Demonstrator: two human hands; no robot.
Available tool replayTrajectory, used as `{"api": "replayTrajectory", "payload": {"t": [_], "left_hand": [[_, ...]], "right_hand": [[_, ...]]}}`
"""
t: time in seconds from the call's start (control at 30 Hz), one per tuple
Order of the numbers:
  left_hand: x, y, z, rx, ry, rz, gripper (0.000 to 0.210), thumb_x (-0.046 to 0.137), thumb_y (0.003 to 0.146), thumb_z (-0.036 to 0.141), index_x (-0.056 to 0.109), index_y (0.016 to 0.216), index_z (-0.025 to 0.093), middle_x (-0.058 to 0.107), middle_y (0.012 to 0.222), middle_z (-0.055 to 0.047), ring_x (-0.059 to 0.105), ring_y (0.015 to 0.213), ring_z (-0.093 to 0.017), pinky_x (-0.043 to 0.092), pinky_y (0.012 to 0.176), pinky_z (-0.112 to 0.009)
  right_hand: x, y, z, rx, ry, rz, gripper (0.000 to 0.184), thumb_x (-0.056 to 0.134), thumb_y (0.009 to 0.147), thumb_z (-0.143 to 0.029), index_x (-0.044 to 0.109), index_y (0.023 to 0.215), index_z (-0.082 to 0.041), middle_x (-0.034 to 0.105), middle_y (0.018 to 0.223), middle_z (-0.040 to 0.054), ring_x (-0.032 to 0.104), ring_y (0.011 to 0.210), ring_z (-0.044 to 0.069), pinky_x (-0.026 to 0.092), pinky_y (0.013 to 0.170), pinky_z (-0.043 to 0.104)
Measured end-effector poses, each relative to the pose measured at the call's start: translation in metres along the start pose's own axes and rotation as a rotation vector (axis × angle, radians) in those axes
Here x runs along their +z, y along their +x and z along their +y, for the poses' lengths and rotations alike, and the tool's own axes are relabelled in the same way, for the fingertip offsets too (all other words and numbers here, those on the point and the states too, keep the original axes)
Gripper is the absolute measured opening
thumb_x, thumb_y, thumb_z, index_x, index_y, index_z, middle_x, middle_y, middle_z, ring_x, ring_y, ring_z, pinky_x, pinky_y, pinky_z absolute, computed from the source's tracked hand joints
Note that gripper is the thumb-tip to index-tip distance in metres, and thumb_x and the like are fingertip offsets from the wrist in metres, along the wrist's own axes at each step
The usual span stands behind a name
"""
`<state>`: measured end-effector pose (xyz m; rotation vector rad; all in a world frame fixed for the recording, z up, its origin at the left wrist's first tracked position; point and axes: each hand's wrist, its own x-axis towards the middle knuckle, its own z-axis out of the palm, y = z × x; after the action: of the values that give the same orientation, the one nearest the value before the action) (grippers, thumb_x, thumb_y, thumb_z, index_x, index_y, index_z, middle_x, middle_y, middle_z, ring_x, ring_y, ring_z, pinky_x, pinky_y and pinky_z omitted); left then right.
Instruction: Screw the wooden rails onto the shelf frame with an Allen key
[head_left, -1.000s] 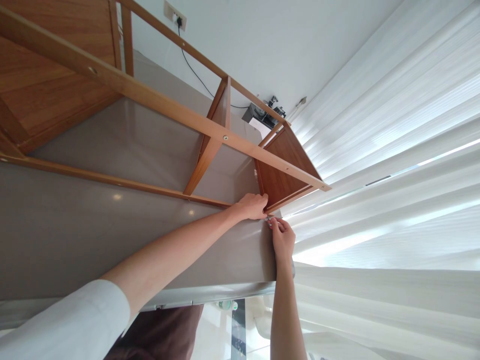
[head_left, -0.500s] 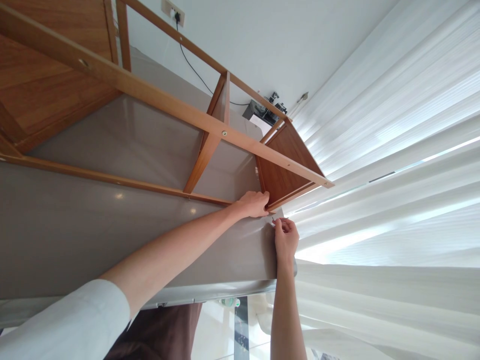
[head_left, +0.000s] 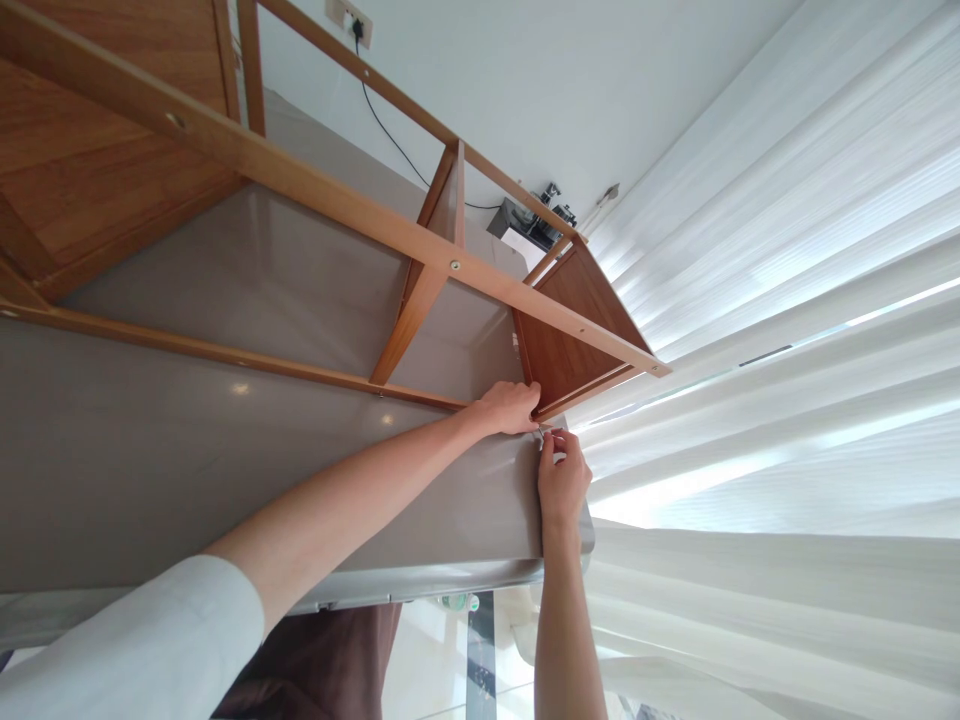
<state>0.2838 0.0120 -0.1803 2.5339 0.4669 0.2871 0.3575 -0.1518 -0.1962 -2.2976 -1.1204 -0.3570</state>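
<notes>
A wooden shelf frame [head_left: 360, 222] with long rails and panels stands tilted across the grey table. Its lower right corner, below the end panel [head_left: 574, 315], is gripped by my left hand [head_left: 511, 407], whose fingers wrap round the wood and are partly hidden. Just beside that corner, my right hand [head_left: 564, 480] pinches a small thin metal piece [head_left: 541, 432], its tip close to the end of the lower rail [head_left: 225, 355]. Whether it is a screw or a hex key is too small to tell. Screw heads show along the front rail.
The grey table [head_left: 300, 480] has a rounded right corner near my right wrist. White curtains [head_left: 750, 450] hang close on the right. At the back stand a dark device [head_left: 525, 220] and a black cable [head_left: 386, 130] running to a wall socket [head_left: 349, 20].
My right hand has moved slightly left and up, bringing the small metal piece to the frame's lower corner. My left hand keeps its grip there.
</notes>
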Motion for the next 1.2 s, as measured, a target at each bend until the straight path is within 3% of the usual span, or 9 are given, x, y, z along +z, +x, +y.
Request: {"api": "replayTrajectory", "payload": {"t": [0.17, 0.33, 0.73, 0.97, 1.2], "left_hand": [[0.0026, 0.0015, -0.0007, -0.001, -0.002, 0.008, 0.047, 0.059, 0.084, 0.051, 0.049, 0.115, 0.018, 0.068, 0.112, -0.015, 0.067, 0.100, -0.031, 0.052, 0.080, -0.039], [0.0019, 0.0013, -0.0001, -0.012, -0.011, 0.000, 0.048, 0.061, 0.084, 0.051, 0.049, 0.117, 0.018, 0.068, 0.112, -0.014, 0.066, 0.103, -0.031, 0.052, 0.083, -0.038], [0.0027, 0.0015, 0.0010, -0.008, 0.008, 0.016, 0.047, 0.062, 0.084, 0.048, 0.050, 0.116, 0.016, 0.068, 0.112, -0.015, 0.066, 0.105, -0.032, 0.052, 0.085, -0.040], [0.0048, 0.0032, -0.0009, 0.011, 0.013, 0.030, 0.048, 0.062, 0.083, 0.049, 0.051, 0.115, 0.016, 0.069, 0.109, -0.014, 0.068, 0.101, -0.032, 0.054, 0.080, -0.039], [0.0050, 0.0034, -0.0012, 0.009, 0.016, 0.031, 0.048, 0.062, 0.083, 0.049, 0.050, 0.116, 0.017, 0.070, 0.108, -0.014, 0.068, 0.102, -0.031, 0.054, 0.080, -0.038]], "right_hand": [[-0.0013, -0.0033, -0.0055, -0.107, -0.063, -0.017, 0.036, 0.039, 0.098, -0.043, 0.064, 0.108, -0.020, 0.071, 0.097, 0.0091, 0.060, 0.091, 0.024, 0.041, 0.078, 0.034], [-0.0023, -0.0046, -0.0057, -0.128, -0.082, -0.019, 0.035, 0.038, 0.099, -0.042, 0.065, 0.110, -0.021, 0.071, 0.098, 0.0077, 0.060, 0.090, 0.024, 0.041, 0.077, 0.033], [-0.0025, -0.0043, -0.0065, -0.064, -0.044, -0.010, 0.036, 0.040, 0.096, -0.046, 0.066, 0.105, -0.021, 0.072, 0.100, 0.0070, 0.063, 0.091, 0.023, 0.041, 0.075, 0.031], [-0.0018, -0.0018, 0.0010, 0.036, 0.006, -0.001, 0.036, 0.043, 0.094, -0.049, 0.065, 0.103, -0.022, 0.074, 0.090, 0.0039, 0.065, 0.068, 0.019, 0.042, 0.068, 0.029], [-0.0016, -0.0013, -0.0011, 0.053, 0.032, 0.002, 0.037, 0.045, 0.092, -0.051, 0.066, 0.101, -0.022, 0.075, 0.090, 0.0044, 0.067, 0.076, 0.021, 0.042, 0.070, 0.029]]}}
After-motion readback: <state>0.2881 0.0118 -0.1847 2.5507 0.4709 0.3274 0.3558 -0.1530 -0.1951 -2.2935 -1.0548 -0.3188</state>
